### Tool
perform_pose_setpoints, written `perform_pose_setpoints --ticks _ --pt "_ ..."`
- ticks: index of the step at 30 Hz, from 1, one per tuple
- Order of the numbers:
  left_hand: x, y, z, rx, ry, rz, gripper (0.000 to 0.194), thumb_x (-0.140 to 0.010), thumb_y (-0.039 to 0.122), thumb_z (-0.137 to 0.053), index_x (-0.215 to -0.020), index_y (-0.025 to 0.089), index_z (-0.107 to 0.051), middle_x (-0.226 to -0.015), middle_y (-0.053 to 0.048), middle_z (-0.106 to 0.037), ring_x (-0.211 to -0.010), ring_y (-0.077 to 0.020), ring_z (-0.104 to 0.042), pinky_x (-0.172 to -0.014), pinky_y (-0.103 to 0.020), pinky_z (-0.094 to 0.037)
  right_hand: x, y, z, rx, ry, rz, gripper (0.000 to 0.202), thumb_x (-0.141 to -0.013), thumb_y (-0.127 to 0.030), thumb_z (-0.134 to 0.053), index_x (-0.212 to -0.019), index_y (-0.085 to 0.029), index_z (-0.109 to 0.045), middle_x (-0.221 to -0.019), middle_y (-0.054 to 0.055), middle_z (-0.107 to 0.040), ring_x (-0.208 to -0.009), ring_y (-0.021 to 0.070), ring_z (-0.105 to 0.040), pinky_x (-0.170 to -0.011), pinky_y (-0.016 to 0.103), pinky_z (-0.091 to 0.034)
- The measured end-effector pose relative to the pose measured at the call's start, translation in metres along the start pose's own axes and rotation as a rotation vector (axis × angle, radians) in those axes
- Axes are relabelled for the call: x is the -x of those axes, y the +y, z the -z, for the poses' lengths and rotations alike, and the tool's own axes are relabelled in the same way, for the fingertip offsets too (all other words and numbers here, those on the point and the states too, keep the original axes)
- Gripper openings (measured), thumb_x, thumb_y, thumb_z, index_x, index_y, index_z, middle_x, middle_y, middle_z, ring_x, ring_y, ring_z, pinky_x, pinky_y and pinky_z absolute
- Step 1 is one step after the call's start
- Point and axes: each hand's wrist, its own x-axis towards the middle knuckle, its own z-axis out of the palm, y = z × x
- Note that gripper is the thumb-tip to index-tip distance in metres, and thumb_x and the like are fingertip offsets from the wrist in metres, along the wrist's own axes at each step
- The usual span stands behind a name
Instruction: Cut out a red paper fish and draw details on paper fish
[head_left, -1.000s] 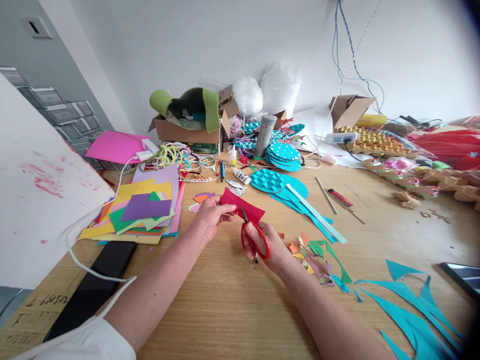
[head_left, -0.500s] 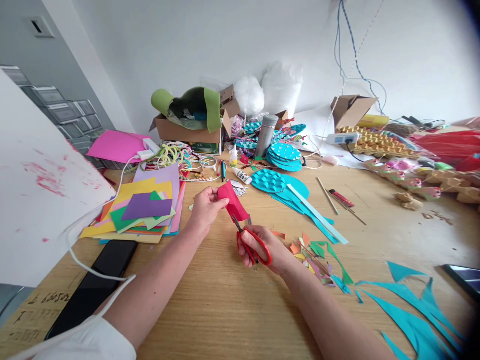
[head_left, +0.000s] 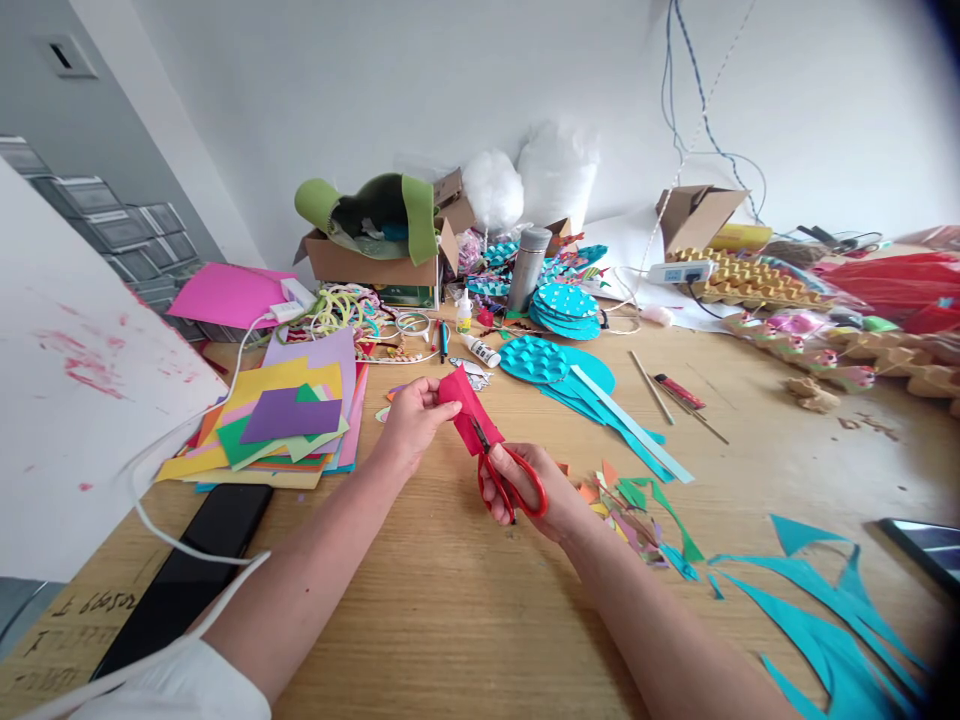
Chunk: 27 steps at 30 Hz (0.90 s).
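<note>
The left hand (head_left: 411, 420) pinched 1 red paper (head_left: 459, 392) between thumb and fingers; the right hand (head_left: 525, 488) gripped scissors (head_left: 514, 484), blades against it, near those fingertips. A loose pinch could have let it twist, spoiling the cut.

Single head cam, no second view to share. Looking forward and down from the wearer's head, framing both forearms close in, desk (head_left: 450, 610) beyond them, wall (head_left: 375, 80) behind.

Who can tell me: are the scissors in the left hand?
No: the right hand holds the scissors, while the left hand pinches the red sheet.
</note>
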Motion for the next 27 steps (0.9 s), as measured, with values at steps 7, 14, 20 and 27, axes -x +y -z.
perform_pose_setpoints --ticks 7,14,20,27 --pt "0.0015 0.0027 -0.0010 -0.051 -0.004 -0.042 0.024 -0.057 0.019 -0.076 -0.075 0.014 -0.061 -0.069 -0.001 -0.068 -0.060 -0.0105 -0.059 -0.058 -0.021 -0.045 -0.0004 -0.0018 0.0004 0.001 0.010 -0.018 0.059 -0.069 -0.073 -0.063 -0.067 -0.014 -0.055 -0.053 0.001 -0.059 -0.036 0.0086 -0.053 -0.035 0.019 -0.041" --pt "0.0054 0.0075 -0.0024 -0.007 -0.051 0.089 0.030 -0.057 0.023 -0.078 -0.079 0.014 -0.059 -0.075 -0.004 -0.068 -0.060 -0.0127 -0.060 -0.043 -0.020 -0.047 -0.0008 -0.0008 0.0001 -0.010 0.020 -0.029 0.059 -0.069 -0.072 -0.063 -0.067 -0.014 -0.055 -0.053 0.001 -0.059 -0.036 0.0091 -0.053 -0.034 0.019 -0.041" --pt "0.0056 0.0083 -0.0030 0.055 -0.051 0.126 0.032 -0.057 0.019 -0.079 -0.081 0.013 -0.059 -0.075 -0.004 -0.068 -0.058 -0.0122 -0.062 -0.045 -0.022 -0.054 0.0003 -0.0014 0.0000 -0.031 0.039 -0.016 0.059 -0.070 -0.071 -0.064 -0.068 -0.013 -0.057 -0.052 0.002 -0.059 -0.037 0.0096 -0.054 -0.035 0.019 -0.042" --pt "0.0048 0.0096 -0.0025 0.092 -0.075 0.189 0.032 -0.059 0.017 -0.080 -0.083 0.013 -0.060 -0.078 -0.006 -0.069 -0.060 -0.0131 -0.064 -0.045 -0.022 -0.054 -0.0002 -0.0010 0.0023 -0.056 0.037 -0.004 0.057 -0.070 -0.069 -0.065 -0.067 -0.013 -0.058 -0.053 0.001 -0.059 -0.037 0.0089 -0.052 -0.035 0.019 -0.039"
